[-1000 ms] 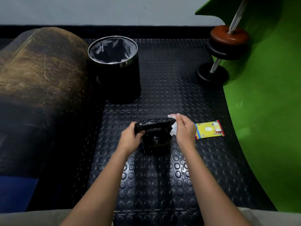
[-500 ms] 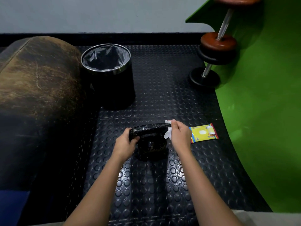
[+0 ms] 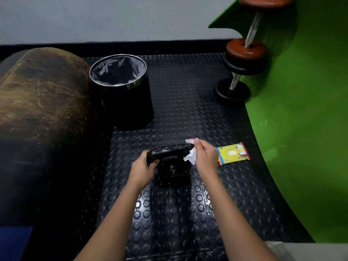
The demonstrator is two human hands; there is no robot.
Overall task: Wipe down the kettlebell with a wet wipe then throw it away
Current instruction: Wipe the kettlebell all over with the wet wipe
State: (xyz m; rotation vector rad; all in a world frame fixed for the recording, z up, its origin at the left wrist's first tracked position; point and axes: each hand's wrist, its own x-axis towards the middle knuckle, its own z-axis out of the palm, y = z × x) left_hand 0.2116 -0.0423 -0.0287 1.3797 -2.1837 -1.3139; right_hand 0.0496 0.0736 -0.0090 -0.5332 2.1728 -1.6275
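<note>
My left hand (image 3: 142, 169) grips the left end of the handle of the one kettlebell (image 3: 172, 162), fingers curled round the bar. The kettlebell stands upright on the black studded floor mat (image 3: 178, 223), about midway between the mat's left and right edges and nearer its front edge than its far one. My right hand (image 3: 204, 157) pinches the single white wet wipe (image 3: 190, 157) against the right end of the handle; one corner of the wipe sticks up past my fingertips and the rest hangs crumpled below them, against the handle's right side.

Just beside my right hand, toward the mat's right edge, lies one yellow pack of wipes (image 3: 233, 153) with red ends, flat on the mat and clear of the kettlebell. Toward the far left corner of the mat stands one round black bin (image 3: 124, 102) with a metal rim and a grey liner, well apart from the kettlebell. At the far right corner one dumbbell (image 3: 243, 59) leans up against the green wall (image 3: 305, 119); I count four plates on it, two brown and two black, the topmost cut by the frame. Along the mat's left edge sits one worn brown padded roll (image 3: 41, 95).
</note>
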